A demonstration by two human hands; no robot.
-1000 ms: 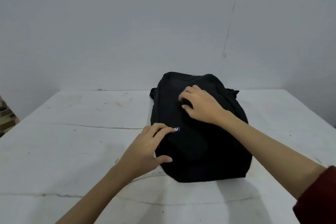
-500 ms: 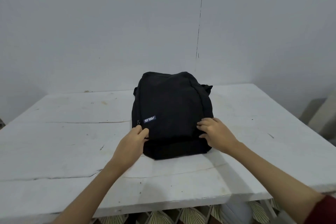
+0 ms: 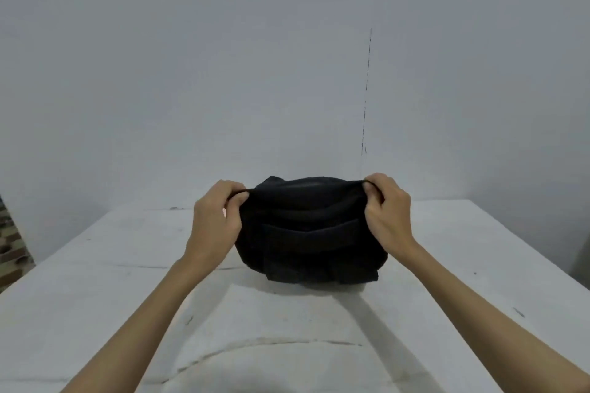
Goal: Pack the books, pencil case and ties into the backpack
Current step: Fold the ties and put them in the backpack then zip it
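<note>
Seen from the head camera, a black backpack (image 3: pixel 309 233) stands on a white table (image 3: pixel 95 313). Left hand (image 3: pixel 215 217) and right hand (image 3: pixel 388 210) each pinch its top edge with curled fingers, likely steadying it upright; no books or ties show.

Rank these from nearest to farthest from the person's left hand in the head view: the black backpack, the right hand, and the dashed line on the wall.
1. The backpack: the left hand grips its upper left edge, so they touch.
2. The right hand: across the bag, gripping the upper right edge.
3. The dashed line: on the wall behind, up and to the right.
</note>
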